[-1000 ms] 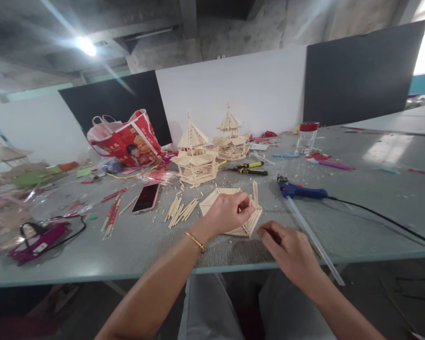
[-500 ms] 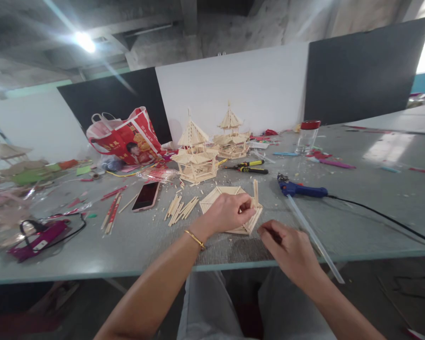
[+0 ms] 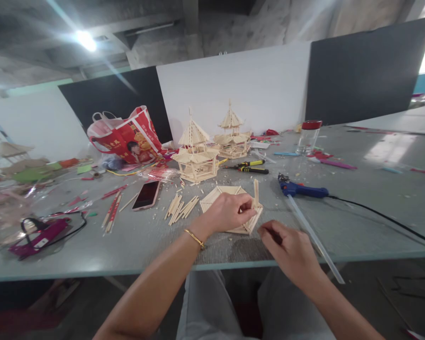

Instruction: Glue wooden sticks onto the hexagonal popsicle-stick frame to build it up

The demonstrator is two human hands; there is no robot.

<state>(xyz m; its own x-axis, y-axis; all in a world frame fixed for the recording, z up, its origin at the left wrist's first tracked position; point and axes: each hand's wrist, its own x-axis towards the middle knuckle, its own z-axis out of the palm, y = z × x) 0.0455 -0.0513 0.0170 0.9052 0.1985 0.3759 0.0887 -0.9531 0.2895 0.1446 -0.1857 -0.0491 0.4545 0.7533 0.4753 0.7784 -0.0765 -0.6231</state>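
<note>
Working near the counter's (image 3: pixel 127 257) front edge
Left hand (image 3: pixel 230 210) pinched narrow over your stick frame (image 3: pixel 208 200), right hand (image 3: pixel 286 243) curled beside; contents unclear.

We identify the stick panel (image 3: pixel 207 200) as striped pale straw; the glue gun (image 3: pixel 306 190), blue; its cord (image 3: pixel 336 197), black; the pliers (image 3: pixel 257 170), yellow and black; the jar lid (image 3: pixel 311 124), red; the bracelet (image 3: pixel 194 238), gold.

A red bag (image 3: pixel 115 144) stands before a dark panel (image 3: pixel 116 97), a phone (image 3: pixel 147 195) lies on the tabletop (image 3: pixel 127 255), and a red-lidded jar (image 3: pixel 307 140) stands at right.
</note>
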